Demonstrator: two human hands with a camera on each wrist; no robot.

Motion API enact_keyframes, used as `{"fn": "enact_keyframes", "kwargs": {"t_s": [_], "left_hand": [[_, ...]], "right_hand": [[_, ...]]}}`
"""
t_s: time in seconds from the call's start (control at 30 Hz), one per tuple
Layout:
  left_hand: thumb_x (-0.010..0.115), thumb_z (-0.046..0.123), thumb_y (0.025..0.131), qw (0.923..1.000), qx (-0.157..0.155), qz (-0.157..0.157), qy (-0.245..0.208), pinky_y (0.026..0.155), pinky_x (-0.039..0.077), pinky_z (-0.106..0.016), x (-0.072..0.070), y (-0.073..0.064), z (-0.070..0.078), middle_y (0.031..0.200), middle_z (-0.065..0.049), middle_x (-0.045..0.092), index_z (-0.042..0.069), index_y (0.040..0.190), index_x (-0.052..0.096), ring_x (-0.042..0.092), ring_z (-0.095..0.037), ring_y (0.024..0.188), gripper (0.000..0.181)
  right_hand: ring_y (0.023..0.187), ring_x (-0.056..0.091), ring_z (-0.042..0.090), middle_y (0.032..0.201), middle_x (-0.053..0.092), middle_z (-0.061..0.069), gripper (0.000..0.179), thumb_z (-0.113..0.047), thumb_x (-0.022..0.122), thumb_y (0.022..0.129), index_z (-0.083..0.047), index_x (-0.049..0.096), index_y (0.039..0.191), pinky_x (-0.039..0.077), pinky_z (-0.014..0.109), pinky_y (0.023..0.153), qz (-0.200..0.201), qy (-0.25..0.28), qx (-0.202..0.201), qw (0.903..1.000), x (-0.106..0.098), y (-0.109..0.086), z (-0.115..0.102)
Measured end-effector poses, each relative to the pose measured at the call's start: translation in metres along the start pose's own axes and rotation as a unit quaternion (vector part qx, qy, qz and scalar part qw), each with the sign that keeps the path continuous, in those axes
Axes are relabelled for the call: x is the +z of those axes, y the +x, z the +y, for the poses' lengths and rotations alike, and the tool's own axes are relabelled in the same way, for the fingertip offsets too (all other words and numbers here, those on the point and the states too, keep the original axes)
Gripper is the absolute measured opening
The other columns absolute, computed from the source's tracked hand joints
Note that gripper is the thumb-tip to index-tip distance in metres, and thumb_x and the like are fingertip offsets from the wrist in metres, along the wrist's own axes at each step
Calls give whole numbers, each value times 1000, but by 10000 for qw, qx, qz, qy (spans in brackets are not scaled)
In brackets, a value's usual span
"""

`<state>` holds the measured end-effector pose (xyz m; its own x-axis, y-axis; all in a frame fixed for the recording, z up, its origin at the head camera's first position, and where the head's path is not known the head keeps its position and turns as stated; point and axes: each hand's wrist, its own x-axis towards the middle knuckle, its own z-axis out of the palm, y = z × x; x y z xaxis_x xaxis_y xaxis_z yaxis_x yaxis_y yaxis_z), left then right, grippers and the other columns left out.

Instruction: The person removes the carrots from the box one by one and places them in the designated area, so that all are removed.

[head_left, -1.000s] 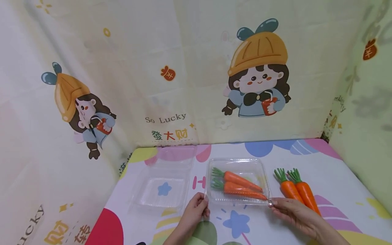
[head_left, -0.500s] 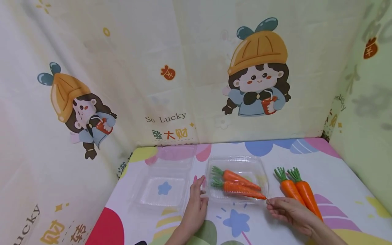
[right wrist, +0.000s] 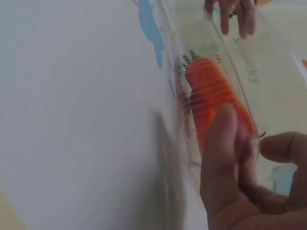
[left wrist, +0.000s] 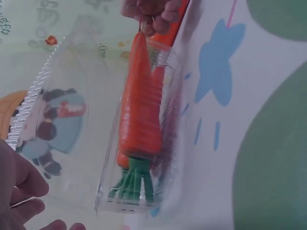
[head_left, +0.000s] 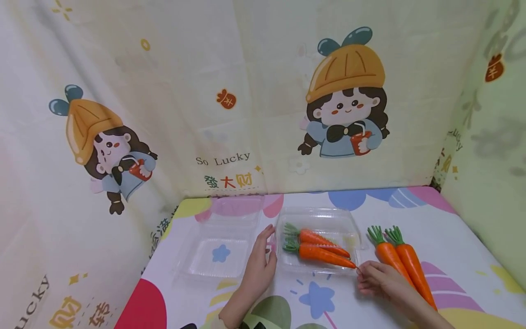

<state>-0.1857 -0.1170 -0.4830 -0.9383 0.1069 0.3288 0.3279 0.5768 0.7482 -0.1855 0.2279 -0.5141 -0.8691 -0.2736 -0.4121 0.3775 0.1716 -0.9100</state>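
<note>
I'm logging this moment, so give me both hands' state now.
Left hand: open, beside the clear container.
Right hand: at the container's corner; whether its grip is closed cannot be told.

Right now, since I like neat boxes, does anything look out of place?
Yes: the front carrot in the clear box has its thin tip poking past the rim, by the right hand. That looks odd, as the rest of it lies inside.

Clear container (head_left: 293,266): laid on the patterned tabletop (head_left: 353,311), its hinged lid (left wrist: 72,124) tilted up.
Boxed carrots (head_left: 322,252): two, orange, green-topped, laid together inside, slim tips pointed right.
</note>
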Motion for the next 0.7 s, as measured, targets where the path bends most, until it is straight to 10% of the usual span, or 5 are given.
{"fn": "enact_keyframes", "kwargs": {"t_s": [0.17,0.7], "left_hand": [[48,-4,98,9991,-247,-49,-330,103,53,-52,-1,12,4,159,-4,45,14,157,38,56,-31,132,62],[46,-8,90,9825,-626,410,-1708,108,49,-51,2,68,0,142,-18,57,5,143,49,51,-33,137,54]], "right_hand": [[103,70,26,128,59,24,55,-28,56,104,4,38,145,61,40,91,866,-905,-84,9921,15,3,-10],[147,39,46,161,37,27,68,-38,49,108,-5,24,162,40,60,115,708,-1189,-466,9893,26,12,-19]]}}
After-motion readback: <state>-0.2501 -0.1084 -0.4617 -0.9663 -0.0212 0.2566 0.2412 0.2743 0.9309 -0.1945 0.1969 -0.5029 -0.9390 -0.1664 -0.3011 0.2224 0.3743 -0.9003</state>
